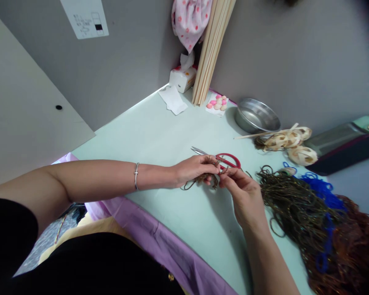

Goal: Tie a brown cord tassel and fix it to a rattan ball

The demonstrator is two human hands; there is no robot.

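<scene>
Over the middle of the pale green table (pixel 172 221), my left hand (pixel 193 170) is closed around a small bundle of brown cord (pixel 214 181), and loose ends hang below the fingers. My right hand (pixel 241 186) meets it from the right, thumb and fingertips pinched on a strand of the same cord. Just behind both hands lie scissors (pixel 233 157) with red handles, blades pointing left; my fingers partly cover them. A large heap of dark olive cord (pixel 292 200) spreads to the right of my right hand.
Blue cord (pixel 321 190) and reddish-brown cord (pixel 356 241) lie with the heap. Farther back are a metal bowl (pixel 258 114), pale woven balls (pixel 303 155), wooden strips (pixel 213 49), a tissue pack (pixel 182 78) and white paper (pixel 173 100). Grey walls close off the back.
</scene>
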